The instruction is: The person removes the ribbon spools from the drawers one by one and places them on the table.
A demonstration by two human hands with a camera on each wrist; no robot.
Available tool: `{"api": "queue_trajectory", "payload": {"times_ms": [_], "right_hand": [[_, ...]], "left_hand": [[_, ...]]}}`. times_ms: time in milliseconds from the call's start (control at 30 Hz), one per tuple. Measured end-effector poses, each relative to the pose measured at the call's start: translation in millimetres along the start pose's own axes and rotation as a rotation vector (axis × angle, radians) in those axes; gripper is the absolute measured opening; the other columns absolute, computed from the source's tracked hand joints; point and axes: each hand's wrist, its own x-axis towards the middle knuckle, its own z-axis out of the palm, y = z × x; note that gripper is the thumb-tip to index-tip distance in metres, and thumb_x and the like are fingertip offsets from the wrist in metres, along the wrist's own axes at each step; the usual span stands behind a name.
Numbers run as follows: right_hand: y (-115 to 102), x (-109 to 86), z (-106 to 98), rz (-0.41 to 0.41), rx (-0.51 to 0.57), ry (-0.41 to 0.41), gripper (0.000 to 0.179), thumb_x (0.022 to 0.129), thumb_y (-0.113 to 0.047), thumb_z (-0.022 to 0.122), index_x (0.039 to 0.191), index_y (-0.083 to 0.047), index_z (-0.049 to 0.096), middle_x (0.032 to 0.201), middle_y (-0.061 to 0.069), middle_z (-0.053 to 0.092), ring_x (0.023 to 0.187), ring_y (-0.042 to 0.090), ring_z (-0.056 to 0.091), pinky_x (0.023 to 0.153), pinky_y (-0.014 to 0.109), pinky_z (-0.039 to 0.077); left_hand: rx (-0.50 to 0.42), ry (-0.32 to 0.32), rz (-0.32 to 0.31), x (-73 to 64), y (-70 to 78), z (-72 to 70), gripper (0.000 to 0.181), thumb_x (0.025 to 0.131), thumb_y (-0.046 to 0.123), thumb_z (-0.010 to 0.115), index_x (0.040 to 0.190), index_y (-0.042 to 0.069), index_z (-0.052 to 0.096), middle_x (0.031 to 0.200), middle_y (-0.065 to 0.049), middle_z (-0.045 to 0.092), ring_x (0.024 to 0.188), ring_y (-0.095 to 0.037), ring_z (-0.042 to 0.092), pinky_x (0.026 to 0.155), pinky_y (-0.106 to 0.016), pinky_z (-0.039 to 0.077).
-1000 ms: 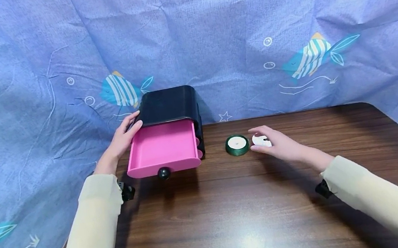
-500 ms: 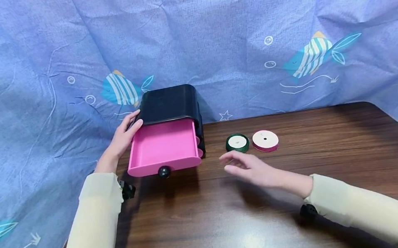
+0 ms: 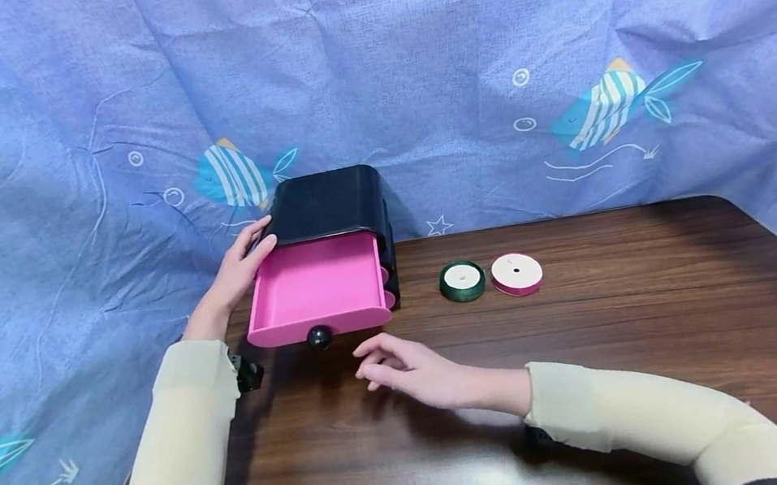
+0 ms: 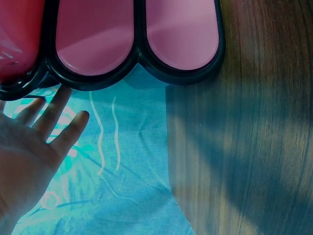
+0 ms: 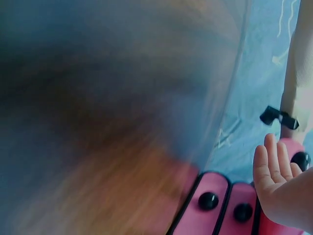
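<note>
A small black drawer cabinet [image 3: 327, 201] stands at the back left of the table, its pink top drawer [image 3: 316, 281] pulled out with bare insides. My left hand [image 3: 240, 274] rests against the cabinet's left upper side; in the left wrist view its fingers [image 4: 55, 112] look spread and extended. In front of the drawer's black knob [image 3: 319, 337], to its right, hovers my right hand [image 3: 416, 370] with loosely bent fingers and nothing in them. Two ribbon spools, one green [image 3: 463, 282] and one magenta [image 3: 516, 274], lie side by side behind my right hand.
Lower pink drawers with black knobs [image 5: 208, 201] show in the right wrist view. A blue fish-print curtain [image 3: 442, 88] hangs behind and to the left of the brown wooden table [image 3: 662, 305].
My right hand has moved left and toward me, from the magenta spool to near the drawer knob. Both spools stay in place. My left hand has not moved.
</note>
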Motion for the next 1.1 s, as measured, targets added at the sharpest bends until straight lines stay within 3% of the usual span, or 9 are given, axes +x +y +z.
{"api": "queue_trajectory", "payload": {"times_ms": [233, 467, 633, 800, 900, 1100], "right_hand": [[3.4, 18.7, 23.2, 0.061, 0.047, 0.043, 0.033, 0.103, -0.020, 0.049, 0.131, -0.002, 0.047, 0.110, 0.018, 0.066, 0.089, 0.020, 0.067, 0.074, 0.030, 0.049], [-0.1, 36.9, 39.4, 0.111, 0.117, 0.092, 0.035, 0.103, -0.026, 0.048, 0.128, -0.002, 0.049, 0.103, 0.009, 0.070, 0.085, 0.018, 0.069, 0.070, 0.030, 0.051], [-5.3, 46.2, 45.0, 0.108, 0.162, 0.124, 0.031, 0.103, -0.027, 0.047, 0.118, 0.000, 0.052, 0.100, 0.012, 0.071, 0.083, 0.022, 0.070, 0.068, 0.032, 0.052], [-7.9, 53.6, 51.0, 0.117, 0.218, 0.209, 0.032, 0.104, -0.029, 0.045, 0.111, 0.000, 0.056, 0.094, 0.015, 0.071, 0.078, 0.030, 0.070, 0.064, 0.031, 0.050], [-6.8, 57.2, 56.0, 0.127, 0.252, 0.270, 0.035, 0.104, -0.031, 0.045, 0.111, 0.000, 0.059, 0.088, 0.016, 0.071, 0.071, 0.029, 0.069, 0.059, 0.028, 0.048], [-5.7, 61.3, 62.6, 0.125, 0.242, 0.376, 0.040, 0.103, -0.036, 0.046, 0.106, 0.000, 0.064, 0.074, 0.016, 0.070, 0.051, 0.015, 0.062, 0.051, 0.029, 0.046]], "left_hand": [[0.000, 0.005, 0.001, 2.1, -8.0, -0.8, 0.063, 0.101, 0.039, 0.049, 0.155, 0.018, 0.026, 0.156, -0.013, 0.027, 0.136, -0.031, 0.034, 0.105, -0.051, 0.032], [0.002, 0.009, -0.001, 2.3, -9.3, -2.0, 0.062, 0.101, 0.037, 0.050, 0.155, 0.018, 0.027, 0.156, -0.012, 0.026, 0.138, -0.030, 0.031, 0.106, -0.050, 0.030], [-0.004, -0.006, -0.021, -2.9, 4.2, -0.5, 0.062, 0.101, 0.034, 0.049, 0.155, 0.013, 0.026, 0.157, -0.016, 0.024, 0.139, -0.034, 0.028, 0.106, -0.053, 0.029], [-0.025, -0.017, -0.033, -9.9, 18.5, 1.6, 0.062, 0.101, 0.031, 0.050, 0.154, 0.010, 0.026, 0.156, -0.018, 0.023, 0.138, -0.037, 0.029, 0.106, -0.054, 0.029], [-0.027, -0.009, -0.025, -5.4, 9.4, 0.4, 0.062, 0.101, 0.032, 0.050, 0.155, 0.012, 0.026, 0.157, -0.016, 0.024, 0.138, -0.035, 0.031, 0.106, -0.053, 0.029], [-0.006, 0.002, -0.009, 3.7, -9.1, -1.2, 0.062, 0.101, 0.037, 0.049, 0.155, 0.017, 0.026, 0.157, -0.012, 0.025, 0.138, -0.032, 0.030, 0.106, -0.051, 0.030]]}}
